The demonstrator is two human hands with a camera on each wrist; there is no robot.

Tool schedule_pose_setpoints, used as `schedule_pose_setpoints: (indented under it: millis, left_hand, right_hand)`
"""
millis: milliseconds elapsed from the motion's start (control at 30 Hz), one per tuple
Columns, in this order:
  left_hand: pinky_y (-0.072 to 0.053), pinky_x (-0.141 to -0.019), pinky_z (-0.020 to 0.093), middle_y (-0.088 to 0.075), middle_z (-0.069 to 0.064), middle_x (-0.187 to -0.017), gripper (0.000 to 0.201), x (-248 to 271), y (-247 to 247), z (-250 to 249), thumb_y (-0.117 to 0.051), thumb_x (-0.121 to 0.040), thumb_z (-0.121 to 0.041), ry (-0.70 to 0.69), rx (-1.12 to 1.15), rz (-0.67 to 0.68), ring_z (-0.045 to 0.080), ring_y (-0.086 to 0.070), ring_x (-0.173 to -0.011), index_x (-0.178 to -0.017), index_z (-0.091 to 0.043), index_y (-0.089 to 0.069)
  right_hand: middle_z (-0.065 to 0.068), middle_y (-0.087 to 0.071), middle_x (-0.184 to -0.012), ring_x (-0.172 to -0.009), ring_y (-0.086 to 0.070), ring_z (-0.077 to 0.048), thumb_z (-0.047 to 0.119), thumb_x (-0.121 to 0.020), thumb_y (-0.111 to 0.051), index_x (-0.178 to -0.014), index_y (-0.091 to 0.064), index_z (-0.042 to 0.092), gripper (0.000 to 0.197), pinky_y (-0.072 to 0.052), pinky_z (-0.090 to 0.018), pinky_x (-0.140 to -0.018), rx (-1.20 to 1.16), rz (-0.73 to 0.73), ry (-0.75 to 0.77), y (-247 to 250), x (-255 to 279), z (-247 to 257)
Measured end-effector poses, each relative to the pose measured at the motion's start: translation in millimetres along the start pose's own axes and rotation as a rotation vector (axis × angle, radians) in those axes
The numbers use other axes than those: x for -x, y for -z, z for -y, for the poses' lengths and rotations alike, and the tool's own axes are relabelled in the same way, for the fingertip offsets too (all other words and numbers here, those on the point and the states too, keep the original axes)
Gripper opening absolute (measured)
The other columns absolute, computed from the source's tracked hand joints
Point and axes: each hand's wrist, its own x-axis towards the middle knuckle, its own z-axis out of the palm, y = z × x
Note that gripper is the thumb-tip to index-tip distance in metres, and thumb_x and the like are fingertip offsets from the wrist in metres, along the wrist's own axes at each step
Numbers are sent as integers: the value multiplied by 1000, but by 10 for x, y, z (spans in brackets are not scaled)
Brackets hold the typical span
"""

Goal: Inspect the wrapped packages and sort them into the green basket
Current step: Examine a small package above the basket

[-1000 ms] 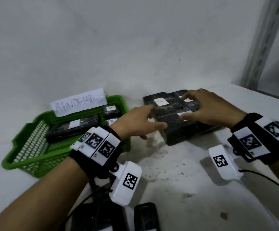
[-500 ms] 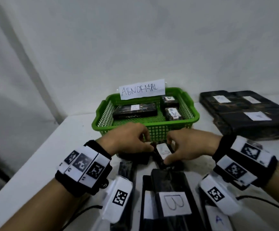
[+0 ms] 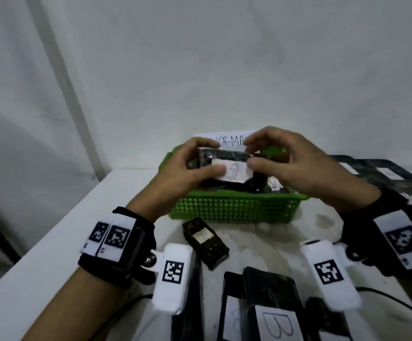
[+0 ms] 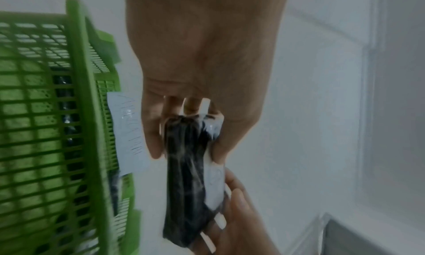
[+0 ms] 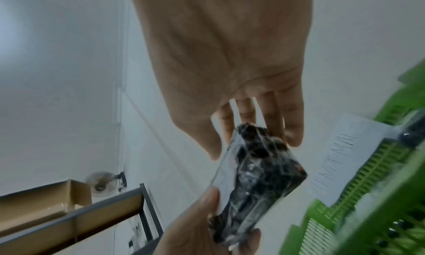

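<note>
A small black package wrapped in clear film, with a white label facing me, is held above the green basket. My left hand pinches its left end between thumb and fingers. My right hand pinches its right end the same way. The left wrist view shows the package edge-on between both hands, beside the basket. From the right wrist, the package appears next to the basket's paper sign. Other wrapped packages lie inside the basket.
A small wrapped package lies on the white table just in front of the basket. Larger black packages, one labelled B, lie near the front edge. More flat black packages sit at the right. A wall stands right behind the basket.
Both hands have lifted the small labelled package from the table in front of the basket up over the basket. One second ago they were on the flat packages at the right.
</note>
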Motion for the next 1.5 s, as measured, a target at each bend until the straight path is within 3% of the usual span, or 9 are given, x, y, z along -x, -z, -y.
schedule_pose_setpoints:
  millis: [133,400,500,700,900,1033,1233,1400,1500]
  left_hand:
    - [-60,-70,32,-65,0,-101,25,-153,193,-159,-71,-89,-7,-152,127,-200,14,-68,-86,-109,-20,-63]
    - [-53,-60,22,-64,-3,-91,22,-240,323,-89,-68,-90,-7,-146,6,-305,5,-67,-72,-107,-19,-62]
    - [-51,-63,24,-63,-2,-88,19,-267,349,-41,-68,-89,-9,-130,-81,-301,11,-63,-74,-105,-18,-63]
    - [-48,-50,21,-62,-2,-80,17,-284,400,-31,-69,-84,-11,-84,-55,-330,10,-60,-62,-100,-16,-63]
    - [-51,-51,22,-61,-1,-81,16,-263,390,-30,-63,-88,-5,-57,-8,-272,9,-62,-61,-93,-20,-61]
    - [-54,-57,26,-59,1,-86,18,-279,417,-5,-62,-89,-4,-44,-9,-262,14,-61,-68,-93,-22,-61]
    - [-59,-79,52,-59,2,-90,18,-293,379,32,-65,-86,-8,-32,-26,-260,21,-60,-77,-93,-24,-61]
    - [-60,-69,41,-61,5,-93,16,-292,355,37,-68,-84,-11,-34,-14,-258,18,-65,-73,-91,-24,-61]
    - [-59,-60,30,-60,7,-94,18,-292,364,41,-63,-89,-4,-47,-7,-253,17,-64,-70,-94,-21,-59]
  right_hand:
    - [12,-72,-102,-85,-71,-11,44,-102,-53,-114,-65,34,19,-59,-48,-87,-7,-289,-5,-84,-272,45]
    - [6,-61,-54,-60,-59,-6,49,-88,-70,-108,-68,32,26,-37,-28,-58,335,-323,-87,-396,-458,-144]
    - [9,-58,-55,-62,-56,-3,53,-86,-71,-109,-67,33,30,-37,-28,-57,426,-293,-105,-453,-456,-195]
    - [12,-59,-71,-77,-63,-16,50,-82,-73,-93,-73,34,19,-49,-30,-71,513,-287,-124,-431,-429,-223]
    - [8,-57,-56,-69,-60,-14,33,-87,-71,-79,-70,33,8,-39,-29,-59,495,-395,-53,-420,-363,-124]
    - [9,-56,-47,-61,-56,-3,36,-82,-77,-90,-71,34,10,-42,-29,-62,461,-346,-41,-441,-361,-109]
    - [7,-64,-57,-68,-63,-9,44,-77,-82,-127,-58,35,57,-54,-35,-75,411,-225,-87,-451,-357,-91]
    - [10,-61,-55,-62,-62,-5,26,-84,-77,-79,-68,36,14,-41,-25,-61,456,-313,-48,-445,-358,-75]
    - [12,-62,-58,-68,-62,-6,25,-83,-75,-81,-69,36,13,-41,-24,-61,444,-384,-21,-439,-349,-78]
